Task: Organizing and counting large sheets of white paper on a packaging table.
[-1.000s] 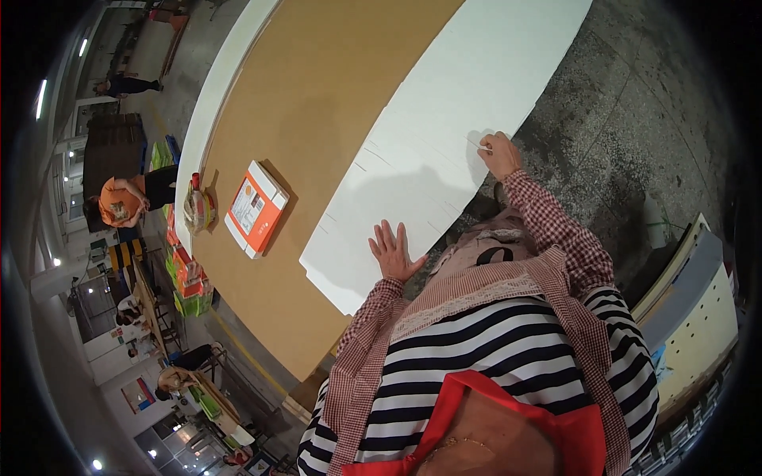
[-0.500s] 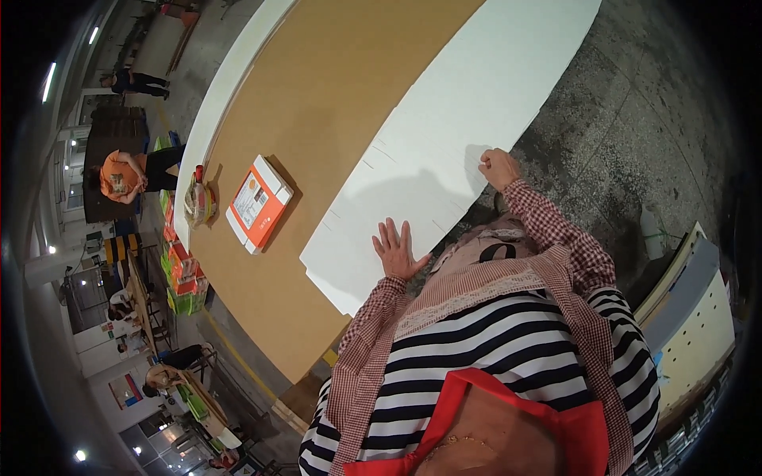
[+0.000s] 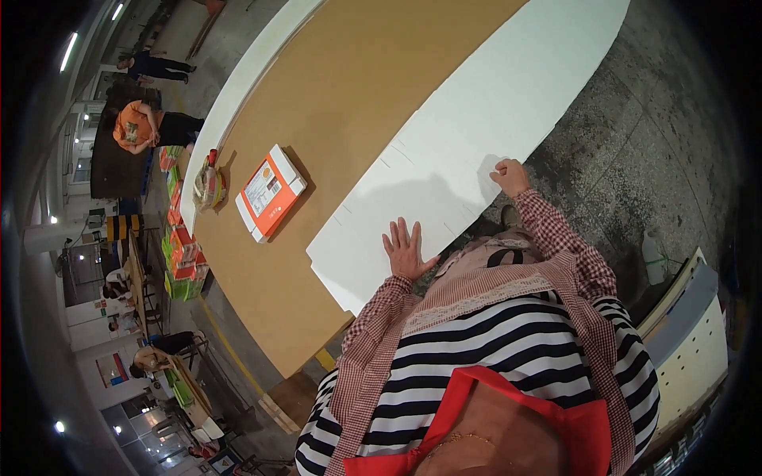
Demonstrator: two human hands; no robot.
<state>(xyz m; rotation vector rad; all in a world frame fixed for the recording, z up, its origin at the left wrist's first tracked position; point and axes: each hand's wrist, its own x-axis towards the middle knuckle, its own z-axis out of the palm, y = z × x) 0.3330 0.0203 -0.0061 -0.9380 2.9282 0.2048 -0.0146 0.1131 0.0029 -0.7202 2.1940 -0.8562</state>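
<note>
A long white cardboard sheet [image 3: 444, 135], with short slits cut into its edges, lies on a brown board surface [image 3: 262, 309]. My left hand [image 3: 405, 255] rests flat on the sheet beside its near edge, fingers spread. At the same edge, farther right, my right hand [image 3: 512, 178] is closed with its fingers curled in. What it holds, if anything, is hidden. Left of the sheet sits an orange and white flat box [image 3: 270, 193]. Beyond the box stands a roll of clear tape [image 3: 209, 184] with a red-tipped thing in it.
Stacks of orange and green packages [image 3: 182, 258] stand on the floor past the table. A person in an orange shirt [image 3: 135, 127] stands behind them. Several people sit at benches at the far left. A perforated cream panel [image 3: 690, 333] leans at my right.
The view has turned slightly, so the table and box appear shifted to the right. Both hands keep about the same places on the sheet.
</note>
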